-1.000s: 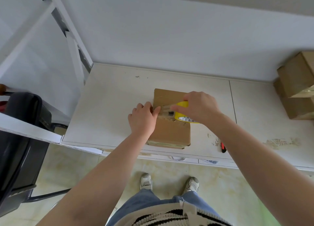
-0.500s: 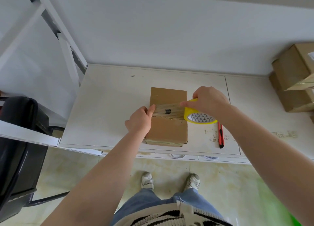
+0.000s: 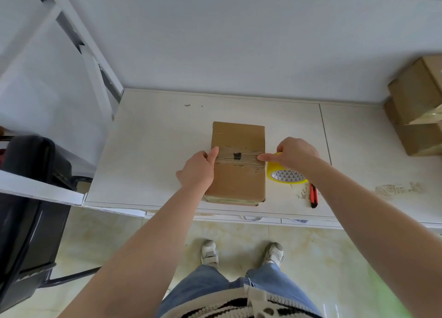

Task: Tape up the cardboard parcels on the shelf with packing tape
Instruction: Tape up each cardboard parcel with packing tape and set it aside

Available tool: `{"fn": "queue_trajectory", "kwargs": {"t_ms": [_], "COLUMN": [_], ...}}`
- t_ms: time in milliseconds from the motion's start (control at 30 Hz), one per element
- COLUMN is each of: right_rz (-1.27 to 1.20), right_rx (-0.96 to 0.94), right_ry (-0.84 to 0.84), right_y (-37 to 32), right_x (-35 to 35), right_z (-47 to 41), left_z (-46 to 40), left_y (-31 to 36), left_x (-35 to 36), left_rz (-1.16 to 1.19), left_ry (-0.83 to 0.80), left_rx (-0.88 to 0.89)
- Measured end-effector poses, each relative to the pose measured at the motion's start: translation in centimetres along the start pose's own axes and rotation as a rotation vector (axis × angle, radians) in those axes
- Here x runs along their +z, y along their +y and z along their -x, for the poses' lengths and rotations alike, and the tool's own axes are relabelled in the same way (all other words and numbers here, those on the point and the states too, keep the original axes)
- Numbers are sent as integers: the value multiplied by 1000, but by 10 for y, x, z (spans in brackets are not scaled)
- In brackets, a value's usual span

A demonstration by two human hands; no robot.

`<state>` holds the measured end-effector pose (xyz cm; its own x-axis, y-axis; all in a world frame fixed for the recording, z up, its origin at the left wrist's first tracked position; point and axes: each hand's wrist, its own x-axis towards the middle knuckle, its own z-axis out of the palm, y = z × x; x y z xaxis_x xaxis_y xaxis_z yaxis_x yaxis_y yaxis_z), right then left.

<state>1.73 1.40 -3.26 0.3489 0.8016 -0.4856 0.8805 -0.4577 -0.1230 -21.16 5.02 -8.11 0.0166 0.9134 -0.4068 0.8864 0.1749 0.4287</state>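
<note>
A brown cardboard parcel (image 3: 238, 164) lies flat on the white shelf (image 3: 148, 150), near its front edge, between the two hands. A band of clear packing tape (image 3: 239, 158) runs across its top with a small black mark at the middle. The left hand (image 3: 198, 171) presses its thumb on the tape at the parcel's left edge. The right hand (image 3: 293, 153) grips a yellow tape roll (image 3: 285, 174) just beside the parcel's right edge, forefinger on the tape. A red utility knife (image 3: 313, 195) lies right of the roll; stacked cardboard boxes (image 3: 416, 109) sit well apart, further right.
</note>
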Motion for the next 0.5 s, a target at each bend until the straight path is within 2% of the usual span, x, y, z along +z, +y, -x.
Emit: {"fn": "queue_trajectory", "kwargs": {"t_ms": [100,133,233,267,367,500], "right_rz": [-51,-64,-63,-55,-49,-58], "right_rx": [9,7,-4,-7,-9,-3], "right_ry": [-14,-21,-28,-26,-25,-21], "right_y": [4,4,5,4,4,6], "right_x": [8,9,9,9,10,13], "right_z": [-4,-5,-6,-7,-8,-9], "left_z": [3,4,7,7,8,2], "left_y": [4,4,5,11,35,40], "left_x": [-3,-4,-4,-3,6,21], "left_rz": [-50,-103,-336,-391,-472,-516], "left_ry": [2,54,382,437,332,206], "left_rx": [4,26,261,364,583,539]}}
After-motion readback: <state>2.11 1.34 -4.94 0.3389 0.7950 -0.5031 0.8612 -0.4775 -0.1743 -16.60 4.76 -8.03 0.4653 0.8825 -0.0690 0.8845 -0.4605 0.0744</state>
